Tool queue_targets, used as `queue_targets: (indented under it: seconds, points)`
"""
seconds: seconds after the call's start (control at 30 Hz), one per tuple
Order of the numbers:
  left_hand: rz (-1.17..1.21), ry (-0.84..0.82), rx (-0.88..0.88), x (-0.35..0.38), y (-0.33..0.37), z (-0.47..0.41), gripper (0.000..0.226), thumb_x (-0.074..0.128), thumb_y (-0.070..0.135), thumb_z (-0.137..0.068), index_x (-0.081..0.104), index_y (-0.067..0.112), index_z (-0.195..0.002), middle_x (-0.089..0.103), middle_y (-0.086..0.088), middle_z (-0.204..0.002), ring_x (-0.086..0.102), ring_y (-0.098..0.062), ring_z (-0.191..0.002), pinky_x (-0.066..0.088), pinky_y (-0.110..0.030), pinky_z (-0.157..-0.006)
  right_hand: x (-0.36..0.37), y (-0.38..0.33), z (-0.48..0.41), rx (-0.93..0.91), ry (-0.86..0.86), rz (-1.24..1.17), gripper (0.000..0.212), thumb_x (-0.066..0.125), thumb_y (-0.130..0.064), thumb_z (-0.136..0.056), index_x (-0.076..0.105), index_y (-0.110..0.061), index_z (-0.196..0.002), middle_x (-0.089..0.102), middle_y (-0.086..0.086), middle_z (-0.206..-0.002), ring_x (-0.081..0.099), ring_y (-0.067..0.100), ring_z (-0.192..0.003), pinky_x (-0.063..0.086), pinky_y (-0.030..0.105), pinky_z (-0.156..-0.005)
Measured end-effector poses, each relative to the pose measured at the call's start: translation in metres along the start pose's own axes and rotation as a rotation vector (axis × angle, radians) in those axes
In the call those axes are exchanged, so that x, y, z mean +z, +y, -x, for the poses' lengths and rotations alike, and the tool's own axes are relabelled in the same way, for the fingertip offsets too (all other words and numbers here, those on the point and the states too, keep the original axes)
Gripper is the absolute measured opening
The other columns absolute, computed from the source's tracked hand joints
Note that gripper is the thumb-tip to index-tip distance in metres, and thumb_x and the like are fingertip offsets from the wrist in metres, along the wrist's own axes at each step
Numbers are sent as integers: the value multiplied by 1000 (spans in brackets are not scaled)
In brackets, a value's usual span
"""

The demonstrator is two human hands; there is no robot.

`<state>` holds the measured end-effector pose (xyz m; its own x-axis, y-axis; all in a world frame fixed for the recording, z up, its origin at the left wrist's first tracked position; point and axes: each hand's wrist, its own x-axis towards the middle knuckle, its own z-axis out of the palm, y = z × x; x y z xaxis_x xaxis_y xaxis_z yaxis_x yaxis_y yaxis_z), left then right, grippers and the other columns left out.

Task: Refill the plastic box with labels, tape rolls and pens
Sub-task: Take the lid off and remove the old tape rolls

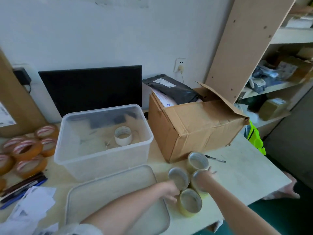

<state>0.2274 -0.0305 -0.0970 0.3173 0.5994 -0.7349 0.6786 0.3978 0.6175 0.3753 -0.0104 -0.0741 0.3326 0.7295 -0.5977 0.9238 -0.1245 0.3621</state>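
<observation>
The clear plastic box [103,150] stands open at the table's middle with one white tape roll [123,135] inside. Its lid [116,199] lies flat in front of it. Right of the lid stand several clear tape rolls [198,161] in a cluster. My left hand [170,190] grips the near-left roll of the cluster [178,178]. My right hand [205,177] reaches across the cluster and closes on the right roll [197,181]. Brown tape rolls [27,150], pens [23,185] and paper labels [33,206] lie at the far left.
A cardboard box [194,126] with a black mailer bag stands right of the plastic box. One black pen [215,158] lies in front of it. A black monitor [91,89] leans on the wall. Shelves [279,65] stand at the right, past the table's edge.
</observation>
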Motion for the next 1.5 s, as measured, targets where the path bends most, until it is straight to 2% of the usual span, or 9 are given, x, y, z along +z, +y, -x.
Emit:
queue_targets:
  seconds: [0.13,0.37,0.5,0.6,0.77,0.93,1.07,1.37,1.5]
  points:
    - [136,-125,23,-56,16,34,30,40,1,-98,52,2,-71,63,4,-40,65,-3,-46,47,-16,-60,-75,-33,42,-87,234,47,37,44,-14,-97,48,-10,-134,52,7,-137,50,25,-127,44,35,-101]
    - [123,60,254,-171,12,114,26,38,1,-99,51,8,-77,53,-6,-67,56,2,-39,47,-9,-45,-166,-132,113,-467,643,-6,26,50,-11,-91,58,-13,-116,65,3,-118,61,24,-111,40,31,-93]
    - [122,568,304,-218,-28,121,29,41,3,-99,47,11,-72,54,-6,-62,52,-1,-32,46,-18,-37,-195,-178,107,-647,697,-64,31,47,-14,-94,49,-11,-125,64,7,-119,61,28,-111,44,33,-90]
    - [68,815,206,-246,-63,113,25,44,1,-95,54,12,-74,65,-16,-75,58,-23,-55,49,-29,-50,-205,-218,82,-688,608,-36,32,49,-19,-94,50,-14,-126,62,6,-122,59,26,-113,43,32,-93]
    - [-307,552,-117,-276,-97,90,32,48,8,-94,60,-6,-119,61,-22,-117,59,-33,-113,44,-29,-75,-198,-268,38,-659,401,72,40,44,-12,-95,48,-10,-135,50,8,-140,46,26,-131,36,34,-108]
    - [-719,354,-231,-288,-116,32,66,58,22,-90,26,10,-147,36,-17,-147,43,-34,-132,42,-47,-102,-192,-287,-9,-702,334,168,56,41,-14,-97,22,-14,-150,25,9,-155,23,27,-144,20,42,-117]
    - [-758,158,-219,-280,-126,-4,104,78,30,-74,9,19,-151,0,-13,-159,12,-37,-145,27,-60,-108,-166,-290,-37,-673,285,193,55,45,-10,-95,26,-12,-147,34,9,-149,28,27,-141,21,42,-116]
    - [-721,343,-129,-246,-124,-30,46,46,3,-95,34,-9,-137,40,-28,-139,40,-38,-130,45,-34,-84,-155,-310,-55,-662,268,109,48,46,-9,-94,34,-12,-140,43,8,-142,38,24,-135,35,34,-107]
    - [-932,264,-37,-251,-126,-32,41,29,16,-104,45,-5,-134,47,-24,-139,46,-35,-130,38,-38,-105,-159,-308,-56,-651,232,138,40,40,-9,-98,41,-10,-138,46,9,-141,43,25,-133,39,37,-107]
